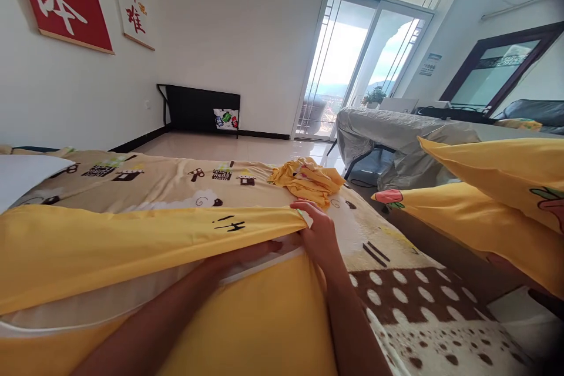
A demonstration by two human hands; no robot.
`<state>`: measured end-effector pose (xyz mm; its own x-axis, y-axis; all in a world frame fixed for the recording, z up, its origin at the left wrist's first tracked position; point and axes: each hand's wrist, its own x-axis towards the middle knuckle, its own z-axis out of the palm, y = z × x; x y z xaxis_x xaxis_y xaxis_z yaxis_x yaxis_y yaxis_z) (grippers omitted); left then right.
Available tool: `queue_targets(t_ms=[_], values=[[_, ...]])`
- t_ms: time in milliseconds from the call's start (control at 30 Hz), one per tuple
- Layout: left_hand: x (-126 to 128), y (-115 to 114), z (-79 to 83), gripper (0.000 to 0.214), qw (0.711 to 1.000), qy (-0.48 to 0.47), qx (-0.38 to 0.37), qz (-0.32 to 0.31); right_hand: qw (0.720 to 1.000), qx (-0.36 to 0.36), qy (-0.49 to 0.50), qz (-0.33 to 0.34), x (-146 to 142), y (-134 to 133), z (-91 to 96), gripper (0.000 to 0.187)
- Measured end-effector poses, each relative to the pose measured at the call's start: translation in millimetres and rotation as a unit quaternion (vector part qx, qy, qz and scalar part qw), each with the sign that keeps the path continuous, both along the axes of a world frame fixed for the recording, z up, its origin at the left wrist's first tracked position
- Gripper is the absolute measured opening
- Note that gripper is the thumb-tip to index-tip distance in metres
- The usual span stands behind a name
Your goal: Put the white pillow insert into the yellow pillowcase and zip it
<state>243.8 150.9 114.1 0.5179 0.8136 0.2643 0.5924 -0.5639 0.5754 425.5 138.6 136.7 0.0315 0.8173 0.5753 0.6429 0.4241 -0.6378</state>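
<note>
A yellow pillowcase (132, 247) lies across the bed in front of me with a white pillow (110, 299) showing in its mouth. My left hand (247, 255) reaches into the opening; only the fingertips show, laid flat on the pillow. My right hand (317, 232) pinches the upper edge of the pillowcase at its far corner and holds it lifted.
The bed has a patterned beige and brown sheet (418, 305). A crumpled yellow cloth (308, 179) lies at its far edge. Two yellow pillows (493, 200) are stacked at the right. A covered table (396, 135) stands beyond, near the balcony door (348, 64).
</note>
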Motion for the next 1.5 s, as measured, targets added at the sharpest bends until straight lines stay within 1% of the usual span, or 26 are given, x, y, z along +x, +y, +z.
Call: queue_targets(t_ms=[33,133,233,333,433,500,567,700,733,800,833,900,967,1033,1067,1133,1167,1200,1300,1400,1467,1500], values=[[1.2,-4.1,2.8,0.047,1.0,0.006,0.013,-0.001,1.0,0.01,0.003,-0.003,0.1,-2.0,1.4,0.045],[3.6,-17.0,11.3,0.045,0.994,0.028,0.101,-0.003,0.999,0.029,0.007,-0.02,-0.1,-6.4,4.6,0.042],[1.7,-27.2,15.0,0.044,0.986,0.038,0.162,-0.005,0.998,0.042,0.003,-0.052,-1.5,-8.7,6.4,0.04],[-0.2,-33.9,12.3,0.032,0.972,0.038,0.227,-0.038,0.996,0.042,-0.01,-0.076,-3.7,-10.1,7.8,0.035],[1.2,-35.7,6.4,0.024,0.952,0.044,0.295,-0.067,0.998,0.022,-0.025,-0.05,-5.1,-10.4,8.9,0.038],[2.7,-33.9,4.6,0.023,0.95,0.04,0.303,-0.065,0.999,0.011,-0.022,-0.028,-5.2,-9.9,8.8,0.042],[3.6,-30.9,5.5,0.027,0.959,0.028,0.278,-0.046,0.999,0.031,-0.007,-0.015,-5.1,-9.7,7.9,0.044],[3.6,-26.5,11.2,0.038,0.97,0.043,0.24,-0.001,0.99,0.134,0.018,-0.029,-5.5,-14.3,6.3,0.048],[3.7,-26.5,12.3,0.039,0.969,0.055,0.241,-0.005,0.987,0.157,0.018,-0.036,-5.8,-16.7,6.5,0.049],[4.4,-28.7,14.1,0.04,0.962,0.074,0.258,-0.039,0.98,0.194,0.012,-0.048,-6.7,-22.0,7.8,0.05],[4.8,-30.8,14.7,0.04,0.955,0.08,0.278,-0.058,0.977,0.207,0.008,-0.051,-7.1,-24.5,8.8,0.05],[5.3,-36.4,15.6,0.038,0.929,0.086,0.353,-0.071,0.974,0.219,0.0,-0.058,-7.9,-27.9,10.8,0.049],[4.8,-42.6,16.1,0.031,0.884,0.101,0.452,-0.055,0.975,0.215,0.0,-0.057,-8.6,-28.4,12.2,0.046],[3.6,-47.8,16.3,0.024,0.831,0.11,0.544,-0.051,0.979,0.2,0.009,-0.044,-9.2,-26.9,12.8,0.044],[2.9,-49.7,16.3,0.022,0.811,0.106,0.572,-0.059,0.981,0.189,0.015,-0.034,-9.5,-26.0,13.0,0.043],[1.9,-52.3,16.0,0.02,0.789,0.081,0.603,-0.089,0.987,0.161,0.028,-0.012,-10.3,-25.5,13.7,0.042],[1.5,-53.3,15.8,0.019,0.788,0.06,0.605,-0.103,0.989,0.142,0.033,-0.004,-10.8,-26.3,14.4,0.042],[1.2,-54.3,15.3,0.018,0.794,0.04,0.597,-0.112,0.992,0.12,0.036,0.003,-11.3,-27.9,15.4,0.042],[-0.2,-57.5,12.4,0.015,0.819,-0.003,0.561,-0.118,0.998,0.054,0.034,0.015,-12.1,-36.5,19.7,0.044],[-2.4,-60.3,8.8,0.013,0.849,-0.018,0.518,-0.104,0.999,0.035,0.017,0.031,-10.3,-44.8,24.1,0.044],[-3.3,-61.0,7.9,0.014,0.86,-0.031,0.499,-0.105,0.999,0.023,-0.011,0.022,-7.6,-46.3,25.7,0.047],[-3.4,-61.1,8.3,0.014,0.86,-0.035,0.497,-0.11,0.999,0.006,-0.033,0.012,-6.2,-45.5,26.0,0.048]])
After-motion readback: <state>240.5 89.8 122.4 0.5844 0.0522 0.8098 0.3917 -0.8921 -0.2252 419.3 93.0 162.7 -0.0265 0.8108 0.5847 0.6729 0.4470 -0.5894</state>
